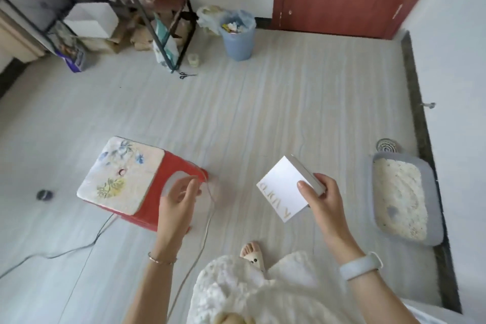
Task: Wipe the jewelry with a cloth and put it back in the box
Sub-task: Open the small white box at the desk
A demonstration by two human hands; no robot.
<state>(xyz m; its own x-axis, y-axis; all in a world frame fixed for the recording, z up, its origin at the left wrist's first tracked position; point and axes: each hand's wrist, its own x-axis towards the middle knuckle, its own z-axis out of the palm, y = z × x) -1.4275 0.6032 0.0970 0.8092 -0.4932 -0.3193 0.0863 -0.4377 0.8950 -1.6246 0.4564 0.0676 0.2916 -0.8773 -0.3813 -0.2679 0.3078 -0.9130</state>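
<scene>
My right hand (319,198) grips a small white jewelry box (282,187) with gold lettering on its lid, holding it closed in the air above the floor. My left hand (177,201) hovers over the near corner of a red stool (181,166), its fingers curled and pinching a thin pale chain (209,188) that loops down to the right of the hand. The chain is blurred and faint. A white fluffy fabric (236,287) lies in my lap at the bottom; I cannot tell whether it is a cloth or clothing.
The stool has a floral cushion (121,173). Cables (100,231) trail across the floor on the left. A grey litter tray (405,200) sits by the right wall, with a blue bin (238,37) and a metal shelf (110,13) at the back. My foot (252,251) is below the box.
</scene>
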